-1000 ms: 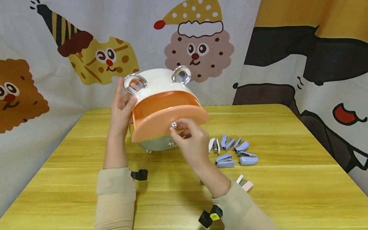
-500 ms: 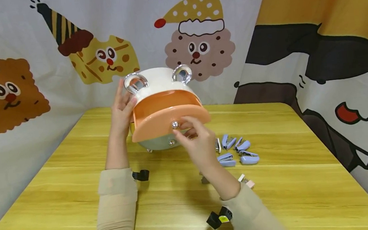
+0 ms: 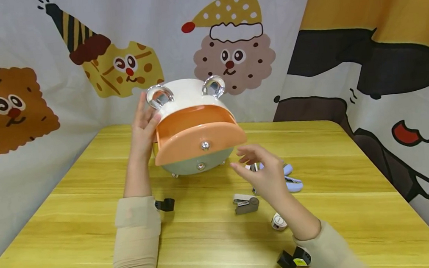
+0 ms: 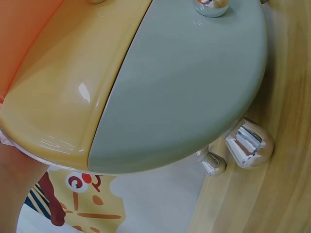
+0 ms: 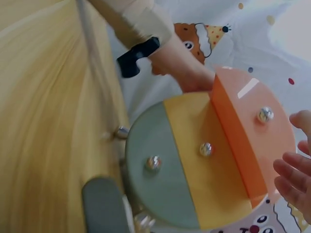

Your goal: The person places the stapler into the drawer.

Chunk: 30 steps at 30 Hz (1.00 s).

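A rounded small drawer cabinet (image 3: 188, 91) with a white top and two silver ear rings stands on the table. Its top orange drawer (image 3: 179, 147) is pulled out; the yellow drawer (image 5: 194, 131) and green drawer (image 3: 217, 160) below are closed. My left hand (image 3: 141, 129) rests along the cabinet's left side, fingers fairly straight and thumb at the front edge. Apart from the orange drawer's silver knob (image 3: 205, 146), my right hand (image 3: 265, 172) hovers at the right with loosely bent fingers, holding nothing. Several blue-purple mini staplers (image 3: 293, 185) are partly hidden behind it.
A grey mini stapler (image 3: 246, 204) lies in front of the cabinet, and a small pale pink and white one (image 3: 279, 222) sits nearer, by my right forearm. The wooden table (image 3: 73, 231) ends against a printed curtain (image 3: 175, 35).
My right hand has let go of the orange drawer's knob and moved right, uncovering the grey stapler. The drawer stays pulled out, and my left hand keeps its place.
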### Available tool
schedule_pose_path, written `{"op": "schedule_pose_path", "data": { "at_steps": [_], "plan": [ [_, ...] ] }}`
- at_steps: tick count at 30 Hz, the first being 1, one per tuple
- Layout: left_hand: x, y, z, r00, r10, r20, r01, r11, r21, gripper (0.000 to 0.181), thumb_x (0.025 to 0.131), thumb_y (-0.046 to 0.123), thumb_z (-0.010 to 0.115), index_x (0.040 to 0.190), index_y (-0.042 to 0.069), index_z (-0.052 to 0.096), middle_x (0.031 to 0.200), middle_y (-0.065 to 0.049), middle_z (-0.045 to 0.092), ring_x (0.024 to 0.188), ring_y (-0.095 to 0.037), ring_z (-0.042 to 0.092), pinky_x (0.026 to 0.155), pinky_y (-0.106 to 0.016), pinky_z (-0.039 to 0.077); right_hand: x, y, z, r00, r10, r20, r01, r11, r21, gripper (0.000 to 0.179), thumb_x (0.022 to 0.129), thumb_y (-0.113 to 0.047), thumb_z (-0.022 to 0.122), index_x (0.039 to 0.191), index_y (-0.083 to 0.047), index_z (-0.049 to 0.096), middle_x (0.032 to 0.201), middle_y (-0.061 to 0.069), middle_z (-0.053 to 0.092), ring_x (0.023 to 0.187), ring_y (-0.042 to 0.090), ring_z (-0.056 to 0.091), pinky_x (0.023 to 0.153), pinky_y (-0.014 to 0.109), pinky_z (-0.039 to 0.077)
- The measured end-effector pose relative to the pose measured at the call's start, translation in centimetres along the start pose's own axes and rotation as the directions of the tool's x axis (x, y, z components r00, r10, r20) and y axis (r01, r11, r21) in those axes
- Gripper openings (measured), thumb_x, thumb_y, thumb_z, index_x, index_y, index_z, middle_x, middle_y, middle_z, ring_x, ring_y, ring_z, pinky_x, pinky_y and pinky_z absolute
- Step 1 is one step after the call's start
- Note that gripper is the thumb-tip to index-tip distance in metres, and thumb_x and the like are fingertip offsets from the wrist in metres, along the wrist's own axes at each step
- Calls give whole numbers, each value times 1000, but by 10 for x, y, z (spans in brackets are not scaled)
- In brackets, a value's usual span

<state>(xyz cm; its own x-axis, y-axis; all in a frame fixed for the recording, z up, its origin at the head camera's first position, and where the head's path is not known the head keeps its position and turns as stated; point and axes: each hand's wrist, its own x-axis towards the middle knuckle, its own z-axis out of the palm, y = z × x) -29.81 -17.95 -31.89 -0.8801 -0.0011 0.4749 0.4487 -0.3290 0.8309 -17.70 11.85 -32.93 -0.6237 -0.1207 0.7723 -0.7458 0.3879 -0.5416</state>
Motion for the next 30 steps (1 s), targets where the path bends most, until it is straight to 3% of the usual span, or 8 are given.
{"op": "schedule_pose_path", "data": {
  "at_steps": [7,12,16,22,26,30],
  "plan": [
    [-1,0,1,1000,6,0,-6,1000,-2,70,97,5,53,154,26,19,151,-16,32,131,-29,40,94,-29,47,-17,18,-18,987,60,150,-51,997,-64,37,71,-6,85,105,-9,70,94,-2,68,78,12,61,71,26,52],
    [0,-1,0,1000,2,-7,-2,1000,3,69,97,5,53,154,29,22,150,-16,33,129,-29,42,93,-29,48,-28,32,-28,955,102,279,-89,994,-61,43,72,-10,85,112,-11,69,104,-5,66,84,11,59,73,29,53],
    [0,-2,0,1000,-4,-10,4,1000,-1,68,97,6,53,153,32,23,150,-16,33,129,-29,42,92,-29,48,-35,43,-34,906,152,395,-131,988,-81,47,73,-18,85,117,-14,67,111,-6,64,91,12,58,76,35,53],
    [-1,-2,0,1000,-3,-8,3,1000,4,68,97,6,53,153,32,23,149,-16,34,127,-30,44,90,-29,50,-42,60,-41,806,169,567,-149,985,-82,58,74,-27,83,125,-9,63,121,2,62,105,24,58,87,44,50],
    [0,-2,0,1000,-5,-8,5,1000,12,68,97,7,54,153,32,23,150,-15,34,127,-30,44,91,-30,49,-47,68,-43,745,184,641,-153,983,-104,64,75,-36,80,128,-6,60,126,5,59,112,26,56,91,45,48],
    [0,-2,-1,1000,-12,-9,12,1000,14,69,97,8,54,153,32,23,150,-14,33,129,-30,42,91,-31,49,-52,75,-43,706,191,682,-135,982,-135,67,77,-45,76,130,-7,59,131,11,56,122,29,49,96,49,44]
  ]
}}
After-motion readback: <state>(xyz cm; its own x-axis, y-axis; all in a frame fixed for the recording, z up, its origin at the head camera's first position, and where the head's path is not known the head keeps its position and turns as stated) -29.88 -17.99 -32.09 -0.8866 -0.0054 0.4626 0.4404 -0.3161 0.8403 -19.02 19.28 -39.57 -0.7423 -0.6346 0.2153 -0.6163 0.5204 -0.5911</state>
